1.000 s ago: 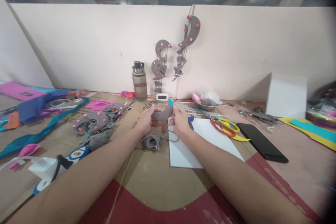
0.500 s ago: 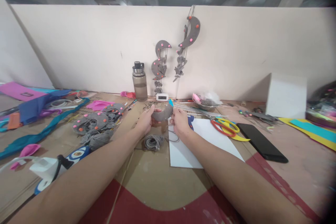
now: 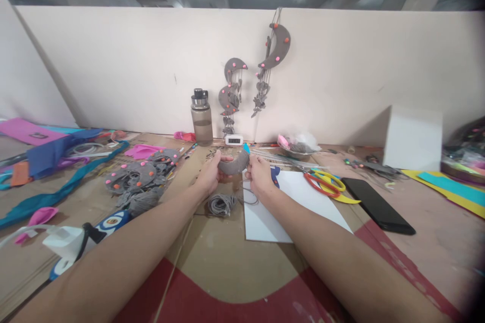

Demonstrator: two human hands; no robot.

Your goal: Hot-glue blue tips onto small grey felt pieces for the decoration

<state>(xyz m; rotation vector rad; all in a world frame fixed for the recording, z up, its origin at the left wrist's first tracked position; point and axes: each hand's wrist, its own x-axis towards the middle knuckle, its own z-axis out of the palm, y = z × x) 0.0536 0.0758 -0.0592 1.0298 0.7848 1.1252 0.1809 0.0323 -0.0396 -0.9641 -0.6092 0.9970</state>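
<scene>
A grey felt crescent moon [image 3: 233, 165] is held between my two hands above the cardboard, its tips curving upward. My left hand [image 3: 211, 174] pinches the crescent's left end between thumb and fingers. At the other end, my right hand [image 3: 259, 171] is closed on the crescent's right tip, where a small bright blue piece [image 3: 246, 148] sticks up. Whether the right fingers also grip something small is hidden. Just below the hands lies a coil of grey cord [image 3: 222, 205], with a strand running right toward a white sheet [image 3: 273, 222].
Decorated grey crescents [image 3: 136, 175] lie in a pile on the left, near a white charger [image 3: 64, 242]. Scissors [image 3: 322, 184] and a black phone [image 3: 379, 205] are at right. Behind stand a water bottle [image 3: 202, 123] and a small clock [image 3: 234, 140]. Crescent mobiles [image 3: 283, 45] hang on the board.
My hands keep their hold on the crescent in almost the same place, with only a slight shift of the left fingers. The upper right hanging mobile has swung slightly to the right.
</scene>
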